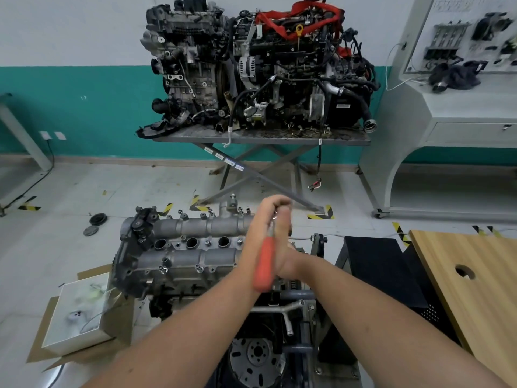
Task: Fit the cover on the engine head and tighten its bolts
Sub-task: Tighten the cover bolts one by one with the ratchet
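Observation:
The grey cast cover lies on the engine head in front of me, with three round plug holes along its middle and small bolts standing along its edges. Both hands meet above the cover's right end. My left hand and my right hand close together around a tool with an orange handle; its metal shaft runs up between the fingers. The tool's tip and the cover's right end are hidden behind the hands.
A white box on cardboard sits at the left of the engine. A wooden table with a round hole stands at the right, a black stand beside it. Two engines rest on a scissor table beyond. A flywheel shows below.

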A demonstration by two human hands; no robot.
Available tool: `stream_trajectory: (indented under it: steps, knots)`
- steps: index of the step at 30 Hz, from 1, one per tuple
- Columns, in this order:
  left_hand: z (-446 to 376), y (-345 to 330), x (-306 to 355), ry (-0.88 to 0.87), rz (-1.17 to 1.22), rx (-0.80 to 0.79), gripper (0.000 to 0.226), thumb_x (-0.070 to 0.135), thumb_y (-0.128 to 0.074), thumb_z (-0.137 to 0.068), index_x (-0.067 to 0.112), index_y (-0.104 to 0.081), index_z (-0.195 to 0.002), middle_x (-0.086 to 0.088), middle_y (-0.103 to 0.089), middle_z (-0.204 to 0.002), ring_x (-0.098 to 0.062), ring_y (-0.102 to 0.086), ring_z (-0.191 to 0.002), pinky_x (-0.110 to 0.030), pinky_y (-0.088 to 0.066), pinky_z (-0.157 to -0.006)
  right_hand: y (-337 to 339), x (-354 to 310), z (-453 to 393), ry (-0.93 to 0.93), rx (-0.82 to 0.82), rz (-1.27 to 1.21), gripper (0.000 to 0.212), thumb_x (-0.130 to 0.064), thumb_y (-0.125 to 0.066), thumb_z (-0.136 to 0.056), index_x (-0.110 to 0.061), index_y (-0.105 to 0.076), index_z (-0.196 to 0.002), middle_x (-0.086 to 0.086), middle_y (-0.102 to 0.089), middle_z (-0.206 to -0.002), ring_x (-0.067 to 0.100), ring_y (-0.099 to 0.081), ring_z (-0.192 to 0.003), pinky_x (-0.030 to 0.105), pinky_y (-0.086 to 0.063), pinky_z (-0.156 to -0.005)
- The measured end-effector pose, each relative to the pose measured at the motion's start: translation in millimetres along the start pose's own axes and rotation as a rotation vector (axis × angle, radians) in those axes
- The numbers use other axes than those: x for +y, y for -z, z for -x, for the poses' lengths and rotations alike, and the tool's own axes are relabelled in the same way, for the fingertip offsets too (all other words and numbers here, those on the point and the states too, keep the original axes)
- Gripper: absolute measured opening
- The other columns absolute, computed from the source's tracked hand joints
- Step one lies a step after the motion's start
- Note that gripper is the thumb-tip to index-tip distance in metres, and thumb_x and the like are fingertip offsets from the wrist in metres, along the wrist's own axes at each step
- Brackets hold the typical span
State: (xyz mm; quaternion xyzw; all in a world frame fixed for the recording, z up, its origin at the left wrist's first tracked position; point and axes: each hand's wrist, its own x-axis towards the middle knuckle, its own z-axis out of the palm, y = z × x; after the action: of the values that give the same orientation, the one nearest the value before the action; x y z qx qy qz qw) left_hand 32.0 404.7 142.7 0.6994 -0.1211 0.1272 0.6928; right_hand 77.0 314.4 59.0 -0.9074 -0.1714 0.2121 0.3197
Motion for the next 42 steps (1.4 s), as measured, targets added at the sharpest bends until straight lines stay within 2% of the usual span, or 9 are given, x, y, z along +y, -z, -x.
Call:
stream_trajectory:
  steps: [4,9,12,18,25,31,35,38,42]
  knots:
    - [-14,-5,5,0.525,0.5,0.279,0.045,0.05,-0.041,-0.103,0.021,-0.069,-0.084,-0.003,-0.064,-0.062,-0.016,-0.057,-0.053,-0.026,-0.047,-0.05,-1,-3,3,0.012,-0.036,0.041,0.031,-0.025,-0.041,-0.097,-0.021,-0.062,-0.119,-0.003,-0.059,-0.11,0.018,-0.036,-0.125,0.025,-0.019,-0.103]
    - [-29,24,12,0.604,0.289,-0.05,0.029,0.038,-0.049,-0.103,0.011,-0.056,-0.106,-0.006,-0.065,-0.063,-0.023,-0.064,-0.057,-0.033,-0.053,-0.062,1,0,-3,-0.082,-0.06,-0.031,0.031,-0.044,-0.036,-0.102,-0.049,-0.06,-0.12,-0.005,-0.045,-0.14,0.027,-0.021,-0.139,0.052,-0.018,-0.119]
    - [-30,28,18,0.595,0.152,-0.218,0.026,0.034,-0.048,-0.104,0.009,-0.053,-0.107,-0.006,-0.065,-0.064,-0.025,-0.067,-0.062,-0.036,-0.052,-0.068,1,-2,-4,-0.043,-0.056,0.018,0.04,-0.043,-0.034,-0.103,-0.075,-0.049,-0.085,-0.02,-0.043,-0.109,0.031,-0.028,-0.133,0.054,-0.021,-0.116]
    - [-51,25,45,0.633,-0.249,-0.366,0.02,0.014,-0.044,-0.096,0.005,-0.061,-0.091,-0.007,-0.072,-0.07,-0.025,-0.075,-0.072,-0.037,-0.059,-0.076,0,8,-3,-0.137,-0.105,-0.005,0.054,-0.053,-0.035,-0.101,-0.044,-0.025,-0.154,-0.009,-0.003,-0.166,0.02,0.01,-0.151,0.046,0.0,-0.121]
    - [-49,7,54,-0.11,-1.399,-0.612,0.018,0.033,-0.041,-0.104,0.021,-0.046,-0.091,0.002,-0.052,-0.073,-0.013,-0.048,-0.058,-0.028,-0.031,-0.049,6,4,6,-0.124,-0.126,0.014,0.048,-0.046,-0.034,-0.102,-0.037,-0.035,-0.149,-0.007,-0.019,-0.161,0.025,-0.012,-0.146,0.049,-0.016,-0.12]
    - [-11,20,10,-0.846,-1.045,-0.152,0.052,0.055,-0.057,-0.087,0.008,-0.065,-0.064,-0.005,-0.059,-0.076,-0.027,-0.056,-0.073,-0.036,-0.043,-0.064,3,-63,13,-0.34,0.406,0.069,0.03,0.019,-0.054,-0.086,-0.011,-0.054,-0.09,0.017,-0.047,-0.088,0.034,-0.045,-0.078,0.069,-0.024,-0.108]
    - [6,6,0,-0.208,-0.32,0.008,0.049,0.055,-0.044,-0.098,0.011,-0.066,-0.098,-0.001,-0.059,-0.099,-0.014,-0.058,-0.088,-0.024,-0.049,-0.082,-4,-25,12,-0.106,0.107,0.074,0.022,-0.008,-0.042,-0.103,-0.021,-0.054,-0.116,-0.009,-0.048,-0.092,0.019,-0.043,-0.124,0.047,-0.026,-0.117]
    - [0,-4,6,0.371,0.389,0.242,0.037,0.042,-0.037,-0.106,0.024,-0.068,-0.095,-0.002,-0.069,-0.074,-0.015,-0.065,-0.068,-0.025,-0.054,-0.061,4,0,7,-0.052,-0.063,-0.046,0.026,-0.028,-0.041,-0.097,-0.028,-0.063,-0.111,-0.011,-0.06,-0.101,0.013,-0.042,-0.11,0.036,-0.024,-0.111]
    - [-22,19,9,0.608,0.412,0.104,0.026,0.036,-0.05,-0.102,0.013,-0.062,-0.098,-0.004,-0.061,-0.057,-0.019,-0.06,-0.051,-0.028,-0.051,-0.054,-2,1,-6,-0.067,-0.06,-0.034,0.03,-0.042,-0.038,-0.099,-0.061,-0.057,-0.085,-0.007,-0.052,-0.106,0.02,-0.034,-0.113,0.047,-0.031,-0.108]
